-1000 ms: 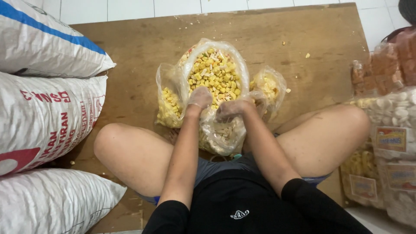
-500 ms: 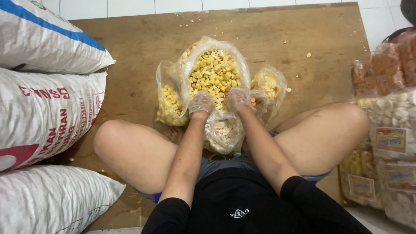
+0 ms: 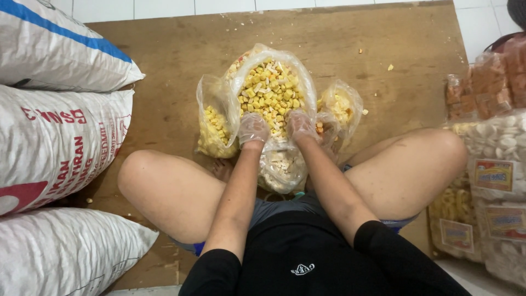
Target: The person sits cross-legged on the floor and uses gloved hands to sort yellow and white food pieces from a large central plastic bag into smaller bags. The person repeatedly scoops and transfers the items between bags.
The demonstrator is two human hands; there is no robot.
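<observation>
A large clear plastic bag [image 3: 272, 90] full of small yellow and white snack pieces stands open on the wooden floor between my knees. My left hand [image 3: 252, 129], in a thin clear glove, rests at the bag's near edge with fingers curled. My right hand [image 3: 302, 125], also gloved, sits beside it at the same edge, fingers bent into the pieces. What each holds is hidden by the gloves and plastic. A smaller bag of pale pieces [image 3: 282, 168] lies just under my wrists. Smaller bags of yellow pieces stand at the left [image 3: 212, 127] and right [image 3: 341, 108].
Three big white woven sacks [image 3: 57, 142] are stacked along the left. Packed snack bags with labels [image 3: 490, 164] pile up at the right. A few crumbs lie on the wooden board [image 3: 164, 60]; white tiles run along the far edge.
Both hands have moved forward from the smaller pale bag near my lap up to the near edge of the large open bag.
</observation>
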